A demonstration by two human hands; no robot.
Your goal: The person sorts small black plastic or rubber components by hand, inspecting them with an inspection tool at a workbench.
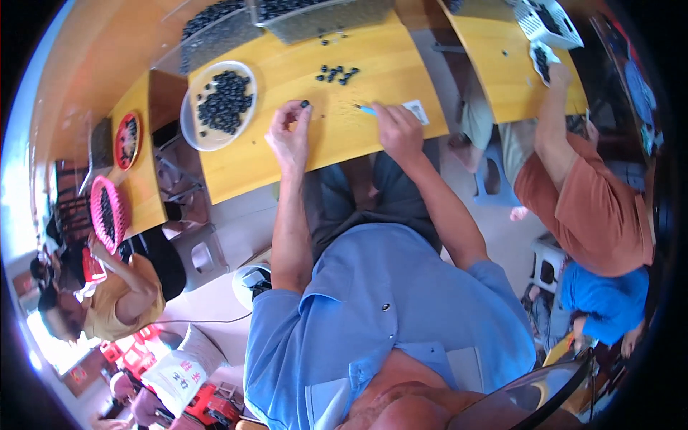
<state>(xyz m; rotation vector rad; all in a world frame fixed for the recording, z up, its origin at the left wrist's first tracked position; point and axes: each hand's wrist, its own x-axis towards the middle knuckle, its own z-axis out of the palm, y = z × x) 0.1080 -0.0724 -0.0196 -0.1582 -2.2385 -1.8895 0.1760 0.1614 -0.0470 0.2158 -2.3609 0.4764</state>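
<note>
Over the yellow table, my left hand [289, 136] is closed, pinching a small black round piece [305, 104] between thumb and fingertips. My right hand [401, 133] grips a slim blue-handled tool [367, 110] whose thin dark tip points left toward that piece; its exact kind is too small to make out. A loose cluster of similar black pieces [337, 73] lies on the table beyond both hands. To the left of my left hand stands a round whitish tub [188, 123] with a heap of black pieces in it.
Clear bins [326, 21] of black pieces line the far edge of the yellow table [236, 175]. A small white printed card [416, 112] lies beside my right hand. Co-workers sit at tables on both sides, one near a pink basket [107, 215], another near a white basket [548, 25].
</note>
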